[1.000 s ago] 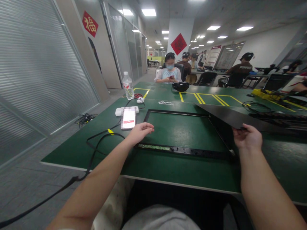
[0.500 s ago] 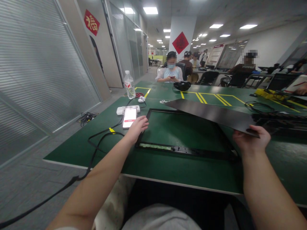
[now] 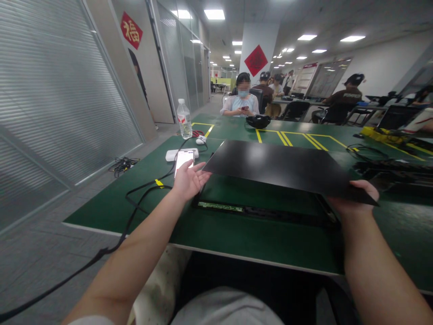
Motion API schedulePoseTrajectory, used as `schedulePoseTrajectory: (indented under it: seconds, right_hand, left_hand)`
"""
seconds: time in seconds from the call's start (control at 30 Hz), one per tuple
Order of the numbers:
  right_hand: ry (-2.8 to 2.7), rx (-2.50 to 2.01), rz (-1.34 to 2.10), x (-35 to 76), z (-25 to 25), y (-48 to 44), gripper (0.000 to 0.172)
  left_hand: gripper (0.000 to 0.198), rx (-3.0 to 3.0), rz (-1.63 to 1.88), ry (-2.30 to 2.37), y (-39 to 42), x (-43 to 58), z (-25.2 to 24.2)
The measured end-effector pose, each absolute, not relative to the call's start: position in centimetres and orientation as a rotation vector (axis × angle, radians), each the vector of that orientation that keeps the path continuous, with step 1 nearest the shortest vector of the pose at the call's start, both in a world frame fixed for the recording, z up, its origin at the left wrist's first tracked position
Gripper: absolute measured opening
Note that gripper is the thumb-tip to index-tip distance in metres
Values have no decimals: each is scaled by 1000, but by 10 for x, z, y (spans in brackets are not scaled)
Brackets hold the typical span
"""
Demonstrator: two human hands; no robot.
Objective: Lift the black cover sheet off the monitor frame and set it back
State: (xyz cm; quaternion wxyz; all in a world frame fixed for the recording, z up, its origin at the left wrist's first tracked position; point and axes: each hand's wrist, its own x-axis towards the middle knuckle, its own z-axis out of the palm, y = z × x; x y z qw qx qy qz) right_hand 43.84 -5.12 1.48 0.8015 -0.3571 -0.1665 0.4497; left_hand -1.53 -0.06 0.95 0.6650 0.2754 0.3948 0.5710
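Observation:
A thin, glossy black flat panel [image 3: 277, 164] slopes above the table. My right hand [image 3: 355, 196] is closed around its near right corner, thumb on top and fingers underneath. My left hand [image 3: 190, 180] is turned palm up with fingers stretched out, its fingertips at the panel's left corner; I cannot tell whether they touch. Beneath the panel lies a black rectangular frame [image 3: 291, 216], mostly hidden by it. A green circuit strip [image 3: 219, 206] runs along the frame's near edge.
On the green table [image 3: 108, 198], a lit phone [image 3: 184, 159], a white power strip [image 3: 171, 155], a bottle [image 3: 184, 119] and a black cable [image 3: 137, 205] lie left. A person [image 3: 241, 101] with a phone sits across. Dark equipment [image 3: 399, 174] is at right.
The panel has tilted and swung left over the frame, covering most of its opening. My left hand has turned palm up and moved slightly left, to the panel's corner.

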Motion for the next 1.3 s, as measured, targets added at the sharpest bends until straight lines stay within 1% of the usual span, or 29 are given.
schedulePoseTrajectory:
  seconds: [0.1,0.23,0.5,0.6,0.67,0.73,0.87,1.0,1.3]
  right_hand:
    - [-364,-804,988,442,11,-48,60]
    - [-389,-896,1057,448,6,-44,56]
    - [-417,-952,1165,451,5,-42,58]
    - [-404,-1055,1163,450,6,-42,47]
    - [-467,-1134,1178,450,6,-43,38]
    - [-583,-1154,1234,448,5,-43,33]
    - [-688,-1218,1265,447,0,-40,33]
    - [-633,-1291,1207,450,-4,-36,37]
    - [-545,-1370,1045,455,-6,-34,32]
  left_hand:
    - [41,597,1290,870,-4,-12,14]
    - [33,618,1289,855,-9,-7,18]
    - [48,752,1406,841,-11,-8,18]
    - [48,724,1465,797,-11,-8,18]
    - [43,681,1506,761,-10,-8,19]
    - [41,658,1558,708,-9,-9,19]
    - [47,688,1633,592,-8,-8,19]
    - [42,712,1656,594,-7,-8,19]
    - [43,715,1674,621,-9,-8,18]
